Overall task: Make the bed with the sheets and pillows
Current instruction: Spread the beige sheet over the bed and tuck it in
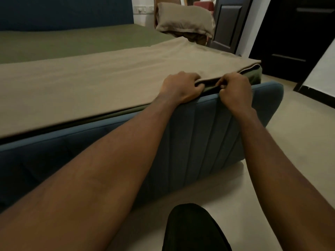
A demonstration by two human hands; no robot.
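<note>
A beige sheet [101, 82] lies folded across the foot of the bed, over a green sheet [72, 42] that covers the mattress. My left hand [181, 86] grips the beige sheet's near edge with curled fingers. My right hand [233, 87] pinches the same edge just to the right, close to the bed's near corner. Both hands sit over the top of the blue padded footboard [208, 127]. A beige pillow [184, 19] leans upright on something beyond the bed's far right side.
A blue headboard [67, 11] rises at the back left. Dark doors [228, 24] stand at the right, with pale floor [290, 105] beside the bed. My leg in dark cloth [194, 229] is at the bottom.
</note>
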